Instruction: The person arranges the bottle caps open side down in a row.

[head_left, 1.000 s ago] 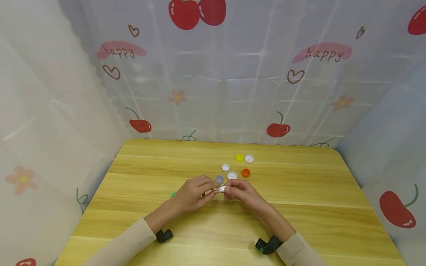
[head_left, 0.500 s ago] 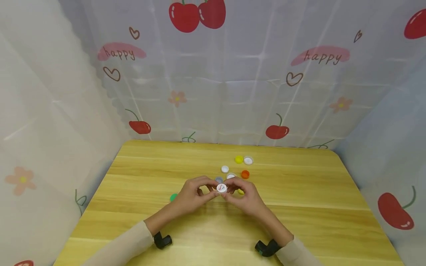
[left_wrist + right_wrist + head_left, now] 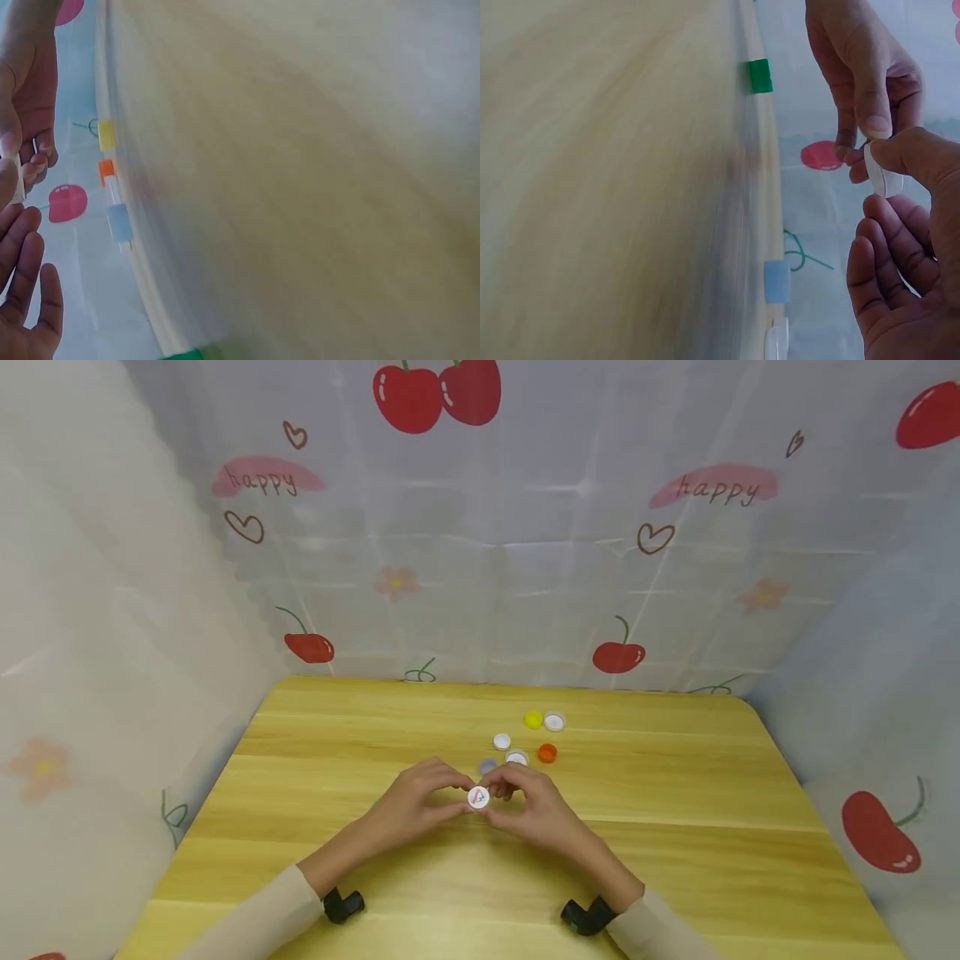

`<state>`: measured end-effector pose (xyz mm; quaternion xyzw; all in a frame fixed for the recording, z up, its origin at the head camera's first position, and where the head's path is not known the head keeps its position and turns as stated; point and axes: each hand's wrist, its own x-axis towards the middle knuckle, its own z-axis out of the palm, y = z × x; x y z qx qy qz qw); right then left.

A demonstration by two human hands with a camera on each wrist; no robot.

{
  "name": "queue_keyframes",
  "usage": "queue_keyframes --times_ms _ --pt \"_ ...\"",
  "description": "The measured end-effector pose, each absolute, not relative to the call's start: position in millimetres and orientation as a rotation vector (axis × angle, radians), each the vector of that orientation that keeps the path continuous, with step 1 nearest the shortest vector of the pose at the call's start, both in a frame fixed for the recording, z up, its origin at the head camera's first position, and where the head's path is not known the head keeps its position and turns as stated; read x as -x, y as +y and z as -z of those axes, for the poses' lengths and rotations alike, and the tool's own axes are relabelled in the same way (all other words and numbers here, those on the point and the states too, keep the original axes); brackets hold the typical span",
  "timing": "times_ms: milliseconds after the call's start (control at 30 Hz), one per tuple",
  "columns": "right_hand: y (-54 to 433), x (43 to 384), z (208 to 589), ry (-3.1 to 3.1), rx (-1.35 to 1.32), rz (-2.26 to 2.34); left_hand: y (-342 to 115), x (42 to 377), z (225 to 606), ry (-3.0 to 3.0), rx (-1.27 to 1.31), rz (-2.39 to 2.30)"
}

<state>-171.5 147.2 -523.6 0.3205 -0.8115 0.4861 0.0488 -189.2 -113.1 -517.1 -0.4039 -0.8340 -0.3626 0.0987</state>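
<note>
A small round white bottle cap (image 3: 478,797) with a printed pink and blue mark on its face is held up between both hands. Its face tilts toward the head camera, while in the right wrist view the cap (image 3: 883,172) stands nearly edge-on. The left hand (image 3: 415,803) pinches its left side with thumb and forefinger. On the opposite side, the right hand (image 3: 534,803) pinches it the same way. Just beyond the fingers lie a grey-blue cap (image 3: 488,766) and a white cap with a clear rim (image 3: 517,758), partly behind the right hand.
Farther back on the wooden table (image 3: 660,768) sit a yellow cap (image 3: 533,720), another clear-rimmed white cap (image 3: 554,722), a small white cap (image 3: 502,742) and an orange cap (image 3: 547,753). A green cap (image 3: 760,76) shows in the right wrist view. A printed curtain (image 3: 487,610) surrounds the table.
The white cap has turned from edge-on to face up toward the head camera. Both hands have shifted slightly left with it, and the left arm now mostly covers the green cap.
</note>
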Motion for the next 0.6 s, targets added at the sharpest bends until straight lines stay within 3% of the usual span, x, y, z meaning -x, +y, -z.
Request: queue_keyframes --times_ms 600 --pt "82.3 197.3 535.5 -2.796 -1.042 -1.4 -162.4 182.7 532.9 -2.74 0.905 0.784"
